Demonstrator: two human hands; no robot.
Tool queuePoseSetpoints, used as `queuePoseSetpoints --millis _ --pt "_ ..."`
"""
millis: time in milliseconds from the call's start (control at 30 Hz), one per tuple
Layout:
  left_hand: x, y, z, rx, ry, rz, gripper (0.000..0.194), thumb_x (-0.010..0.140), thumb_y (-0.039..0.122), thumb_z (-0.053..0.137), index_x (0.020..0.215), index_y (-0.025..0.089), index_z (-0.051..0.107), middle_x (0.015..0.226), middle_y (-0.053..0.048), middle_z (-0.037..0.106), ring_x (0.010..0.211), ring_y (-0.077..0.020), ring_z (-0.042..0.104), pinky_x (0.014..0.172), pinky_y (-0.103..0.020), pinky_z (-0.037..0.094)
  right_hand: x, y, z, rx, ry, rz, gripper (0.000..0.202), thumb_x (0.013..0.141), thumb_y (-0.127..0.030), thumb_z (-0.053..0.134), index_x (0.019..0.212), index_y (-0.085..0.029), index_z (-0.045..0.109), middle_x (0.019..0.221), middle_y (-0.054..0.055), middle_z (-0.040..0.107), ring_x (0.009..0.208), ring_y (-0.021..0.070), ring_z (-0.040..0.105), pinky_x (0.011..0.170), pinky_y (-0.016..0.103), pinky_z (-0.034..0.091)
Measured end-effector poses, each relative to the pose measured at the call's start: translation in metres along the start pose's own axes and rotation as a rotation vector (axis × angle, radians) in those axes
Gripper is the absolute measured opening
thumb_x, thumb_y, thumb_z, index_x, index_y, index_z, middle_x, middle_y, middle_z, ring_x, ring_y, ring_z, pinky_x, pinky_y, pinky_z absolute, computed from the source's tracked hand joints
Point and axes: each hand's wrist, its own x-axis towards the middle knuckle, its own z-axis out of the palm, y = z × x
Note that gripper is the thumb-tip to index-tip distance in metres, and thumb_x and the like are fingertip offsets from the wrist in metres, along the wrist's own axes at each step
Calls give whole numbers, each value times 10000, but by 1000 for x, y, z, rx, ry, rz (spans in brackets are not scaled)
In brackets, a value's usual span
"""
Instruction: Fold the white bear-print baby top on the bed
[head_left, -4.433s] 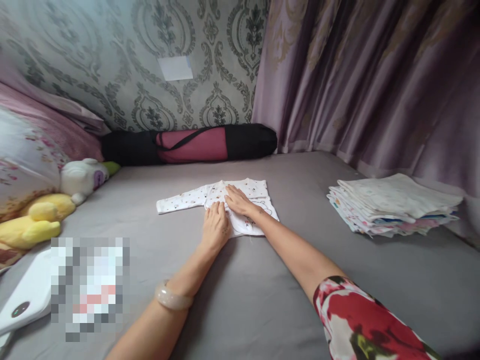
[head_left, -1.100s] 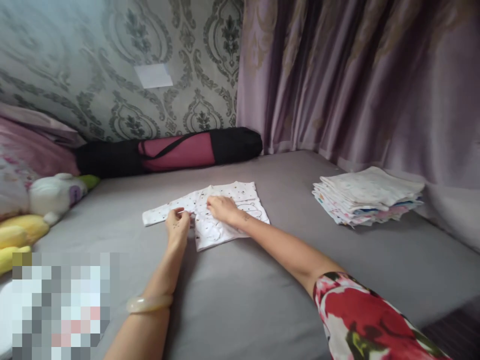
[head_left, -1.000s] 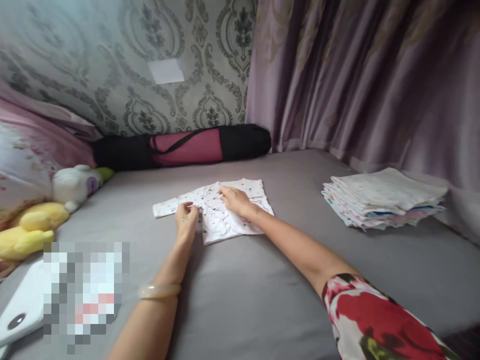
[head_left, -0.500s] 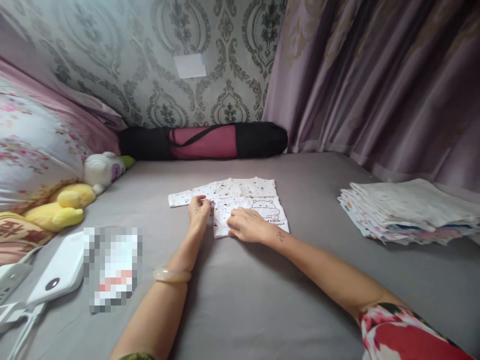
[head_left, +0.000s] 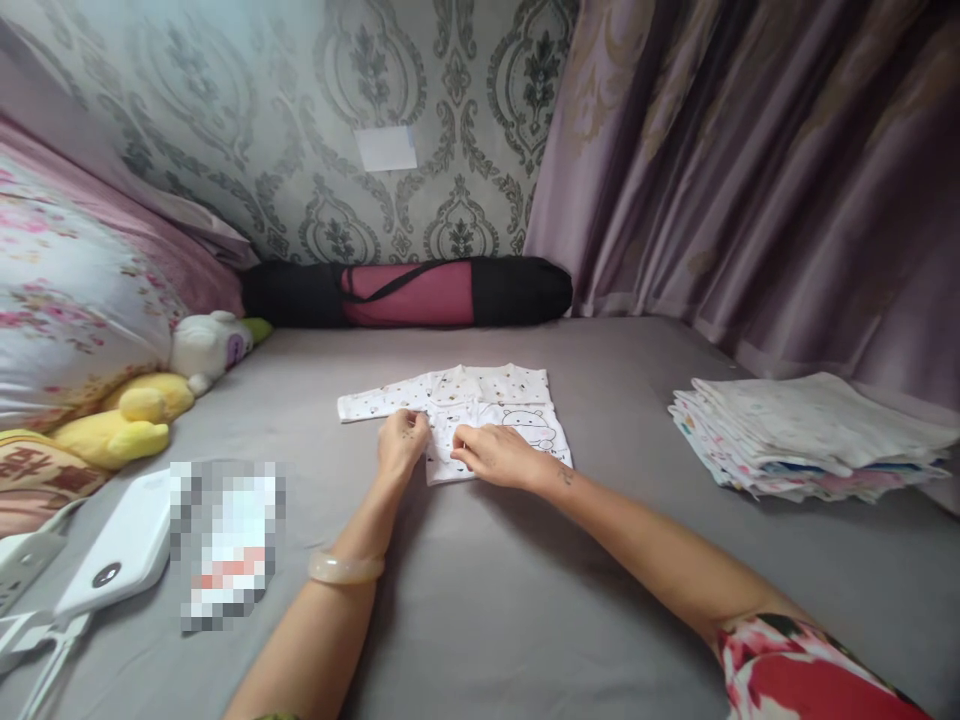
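Note:
A small white baby shirt [head_left: 491, 385] with tiny printed specks and a line-drawn animal on its front lies on the bed. One long sleeve stretches out to the left. My left hand [head_left: 403, 440] is closed in a pinch at the shirt's left side edge, just below that sleeve. Over the middle of the lower front, my right hand [head_left: 499, 455] has its fingers curled in towards the thumb. Whether a bit of cloth is between those fingertips is hidden. The drawing is partly covered by this hand.
A stack of folded cloths [head_left: 810, 430] lies to the right. Along the wall rests a black and dark-red long bag [head_left: 409, 293]. Plush toys [head_left: 142, 410], a white power bank [head_left: 120, 545] with cables and a blurred-out item [head_left: 232, 545] are on the left.
My left hand has shifted slightly right and down, its fingers closing at the shirt's edge. My right hand's fingers have curled and lifted slightly. The view has tilted up a little.

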Motion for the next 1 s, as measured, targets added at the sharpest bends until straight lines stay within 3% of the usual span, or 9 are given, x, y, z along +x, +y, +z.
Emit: queuePoseSetpoints --millis 200,367,567,700,833,933,1000 --pt "-10 10 -4 158 -47 -17 367 874 443 406 760 196 652 821 -127 721 878 -293 665 683 -318 423 27 27 -21 121 24 63 191 867 -312 562 947 -214 706 932 33 725 869 173 640 693 238 397" --pt "-15 11 -3 175 -38 2 347 878 473 431 759 205 617 868 -140 721 898 -300 668 690 -315 434 37 60 -18 213 -8 78 226 832 -209 541 954 -179 729 937 38 737 884 159 653 718 212 427" --pt "-19 13 -3 130 -66 -18 295 825 485 539 704 223 599 795 -115 708 856 -285 666 686 -303 434 26 69 -16 -26 -47 337 228 872 -268 532 960 -215 736 1042 83 733 979 224 659 732 270 439" --pt "-20 14 -4 109 -78 -28 276 810 453 553 673 218 600 764 -111 697 838 -289 657 678 -309 420 28 66 -17 -148 29 442 306 900 -156 449 1093 -134 685 1140 191 675 1062 281 631 837 351 439" --pt "-21 15 -6 119 -115 -46 264 808 440 543 685 215 608 782 -113 703 845 -295 654 647 -306 398 45 57 -1 -162 116 329 395 933 -110 335 1205 -128 619 1277 173 608 1205 255 543 988 368 374" --pt "-20 16 -6 125 -110 -59 248 804 421 552 680 211 600 793 -111 707 844 -283 657 631 -293 385 65 50 20 -131 170 177 453 980 -254 336 1367 -83 496 1473 166 451 1389 253 351 1132 390 224" --pt "-19 14 -5 123 -95 -50 237 800 398 557 659 210 588 764 -106 706 826 -275 661 620 -286 383 78 45 32 -92 185 160 550 992 -349 324 1459 -62 381 1564 158 309 1460 247 207 1180 405 106"
